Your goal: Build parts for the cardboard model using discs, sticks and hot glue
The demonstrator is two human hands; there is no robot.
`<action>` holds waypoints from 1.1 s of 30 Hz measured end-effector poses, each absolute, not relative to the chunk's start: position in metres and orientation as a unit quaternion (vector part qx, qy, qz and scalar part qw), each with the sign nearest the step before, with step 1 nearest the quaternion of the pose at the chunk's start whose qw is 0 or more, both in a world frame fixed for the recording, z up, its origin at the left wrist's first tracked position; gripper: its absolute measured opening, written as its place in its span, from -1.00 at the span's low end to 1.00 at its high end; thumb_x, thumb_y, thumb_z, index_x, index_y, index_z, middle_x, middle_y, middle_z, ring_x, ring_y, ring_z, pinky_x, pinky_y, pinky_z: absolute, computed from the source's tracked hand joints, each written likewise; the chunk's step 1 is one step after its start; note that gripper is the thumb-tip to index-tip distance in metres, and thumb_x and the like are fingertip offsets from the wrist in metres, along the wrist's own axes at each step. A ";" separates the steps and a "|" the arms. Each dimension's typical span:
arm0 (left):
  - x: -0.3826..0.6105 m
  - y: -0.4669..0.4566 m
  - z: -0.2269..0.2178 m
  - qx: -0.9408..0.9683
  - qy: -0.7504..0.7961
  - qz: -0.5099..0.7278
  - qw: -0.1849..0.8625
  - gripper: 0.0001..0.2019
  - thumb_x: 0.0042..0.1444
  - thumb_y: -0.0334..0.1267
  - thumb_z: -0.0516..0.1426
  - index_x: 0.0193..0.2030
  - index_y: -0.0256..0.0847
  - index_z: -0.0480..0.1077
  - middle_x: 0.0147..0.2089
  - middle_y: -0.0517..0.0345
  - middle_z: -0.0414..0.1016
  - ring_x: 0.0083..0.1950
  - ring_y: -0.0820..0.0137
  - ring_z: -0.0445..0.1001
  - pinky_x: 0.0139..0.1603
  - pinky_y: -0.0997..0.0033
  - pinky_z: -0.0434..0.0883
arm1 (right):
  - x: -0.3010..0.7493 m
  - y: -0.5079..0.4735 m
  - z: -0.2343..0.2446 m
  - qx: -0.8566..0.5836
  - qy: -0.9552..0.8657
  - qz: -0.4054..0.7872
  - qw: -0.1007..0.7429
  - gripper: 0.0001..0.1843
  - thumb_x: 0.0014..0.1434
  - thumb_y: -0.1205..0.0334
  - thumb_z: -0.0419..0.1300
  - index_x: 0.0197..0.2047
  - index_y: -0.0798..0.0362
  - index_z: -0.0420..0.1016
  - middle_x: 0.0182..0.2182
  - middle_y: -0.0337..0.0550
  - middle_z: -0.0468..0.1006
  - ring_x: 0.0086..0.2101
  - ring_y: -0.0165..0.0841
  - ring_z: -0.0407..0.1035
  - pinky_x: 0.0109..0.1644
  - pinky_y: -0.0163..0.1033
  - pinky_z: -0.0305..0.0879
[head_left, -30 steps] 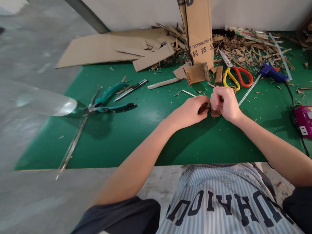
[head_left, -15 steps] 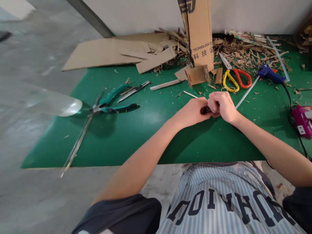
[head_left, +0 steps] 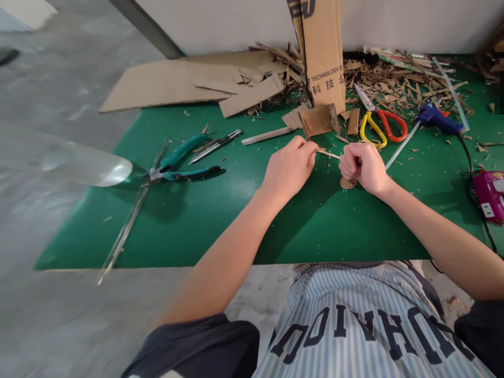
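My left hand (head_left: 289,168) is closed in a pinch on a thin wooden stick (head_left: 328,154) that runs right toward my right hand (head_left: 364,165). My right hand is curled shut over a small round cardboard disc (head_left: 348,182), whose edge peeks out beneath the fingers. Both hands hover just above the green mat (head_left: 236,220), a little in front of a small folded cardboard piece (head_left: 318,120).
Teal pliers (head_left: 183,163) and a utility knife (head_left: 216,145) lie to the left. Yellow-and-orange scissors (head_left: 381,126), a blue glue gun (head_left: 439,119) and a pink device (head_left: 490,194) sit to the right. Cardboard sheets (head_left: 177,81), an upright box (head_left: 323,52) and scraps line the back.
My left hand has pulled away from my right hand, up and to the left, and now pinches the thin stick. The right hand has barely moved.
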State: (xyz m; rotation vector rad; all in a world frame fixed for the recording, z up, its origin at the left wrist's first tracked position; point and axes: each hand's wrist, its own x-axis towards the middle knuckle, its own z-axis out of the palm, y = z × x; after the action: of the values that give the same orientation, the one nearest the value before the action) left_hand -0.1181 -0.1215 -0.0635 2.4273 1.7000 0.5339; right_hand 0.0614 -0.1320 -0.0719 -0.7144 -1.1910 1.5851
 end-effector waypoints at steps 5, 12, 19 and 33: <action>-0.107 -0.130 -0.065 0.762 0.470 0.247 0.371 -0.88 0.23 -0.34 0.22 -0.10 -0.23 0.53 -0.23 0.13 0.62 -0.29 0.42 0.54 -0.24 0.42 0.41 | 0.062 -0.132 -0.074 -0.278 -0.492 0.638 0.522 -0.43 0.30 0.01 0.11 -0.71 -0.03 0.13 -0.76 -0.40 -0.03 -0.69 -0.52 -0.12 -0.61 -0.29 -0.19; -0.084 -0.161 -0.072 0.823 0.487 0.175 0.236 -0.84 0.27 -0.18 0.24 -0.18 -0.22 0.58 -0.31 0.10 0.62 -0.34 0.36 0.51 -0.35 0.38 0.29 | 0.063 -0.135 -0.074 -0.291 -0.482 0.629 0.536 -0.46 0.26 -0.03 0.12 -0.70 -0.03 0.17 -0.77 -0.42 -0.03 -0.71 -0.54 -0.19 -0.63 -0.29 -0.30; -0.094 -0.151 -0.075 0.859 0.440 0.146 0.217 -0.78 0.30 -0.11 0.22 -0.06 -0.17 0.61 -0.13 0.06 0.64 -0.16 0.29 0.60 -0.14 0.32 0.46 | 0.062 -0.136 -0.072 -0.308 -0.473 0.624 0.540 -0.47 0.25 -0.03 0.09 -0.69 -0.03 0.15 -0.77 -0.42 -0.03 -0.71 -0.54 -0.18 -0.63 -0.30 -0.26; -0.124 -0.123 -0.074 0.746 0.504 0.367 0.235 -0.84 0.28 -0.29 0.20 -0.01 -0.16 0.49 -0.26 0.16 0.61 -0.38 0.46 0.55 -0.25 0.42 0.48 | 0.062 -0.135 -0.073 -0.331 -0.490 0.623 0.512 -0.39 0.31 -0.16 0.07 -0.67 -0.06 0.08 -0.75 -0.41 -0.06 -0.68 -0.50 -0.15 -0.62 -0.28 -0.19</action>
State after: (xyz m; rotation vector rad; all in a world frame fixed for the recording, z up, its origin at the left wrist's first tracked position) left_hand -0.1241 -0.1225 -0.0738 2.0461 1.3833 1.0073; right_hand 0.0620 -0.1355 -0.0728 -0.7975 -1.1793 1.4992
